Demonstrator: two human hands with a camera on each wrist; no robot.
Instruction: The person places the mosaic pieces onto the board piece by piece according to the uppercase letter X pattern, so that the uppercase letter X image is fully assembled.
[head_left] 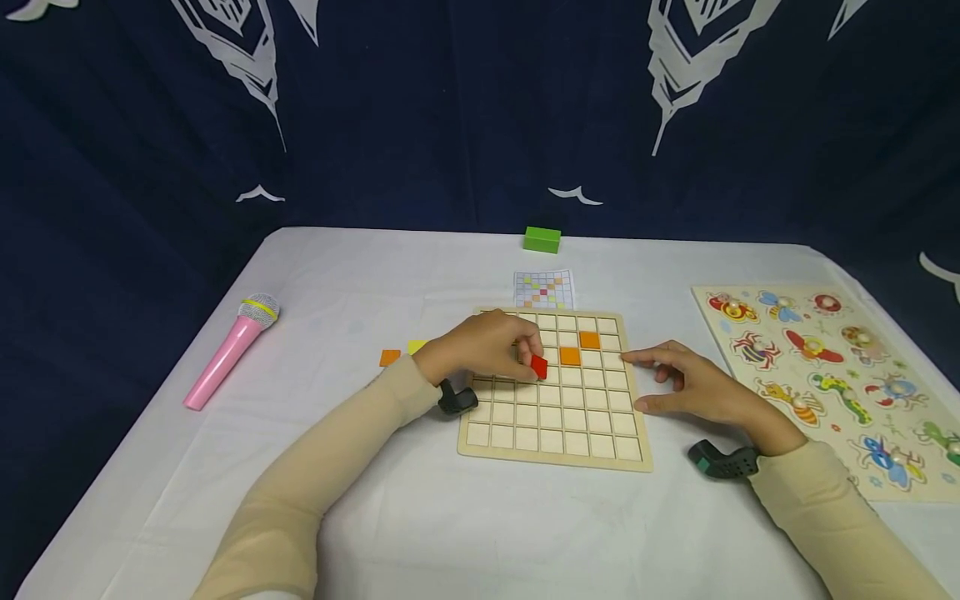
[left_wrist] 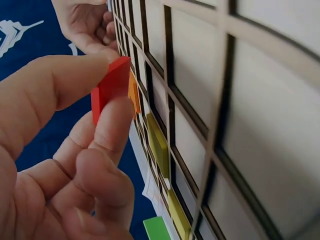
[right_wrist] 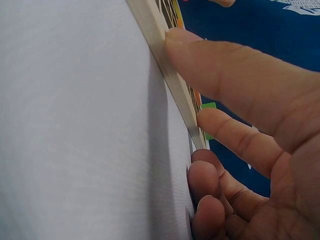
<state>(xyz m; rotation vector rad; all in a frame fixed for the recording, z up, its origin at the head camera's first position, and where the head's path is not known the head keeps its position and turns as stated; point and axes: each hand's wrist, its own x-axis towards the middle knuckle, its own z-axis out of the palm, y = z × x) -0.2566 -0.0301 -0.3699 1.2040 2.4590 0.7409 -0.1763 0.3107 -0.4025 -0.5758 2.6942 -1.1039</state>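
My left hand (head_left: 480, 350) pinches the flat red square tile (head_left: 538, 367) on edge just above the pale wooden grid board (head_left: 555, 454), left of its two orange tiles (head_left: 579, 348), while my right hand's (head_left: 693, 387) relaxed fingers steady the board's right rim.

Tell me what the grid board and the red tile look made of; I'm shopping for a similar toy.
Grid board: apparently pale unfinished wood or plywood, matte, with dark-edged cut slats in the left wrist view. Red tile, pinched by the left hand: solid, evenly coloured, matte; painted wood or plastic, unclear which.
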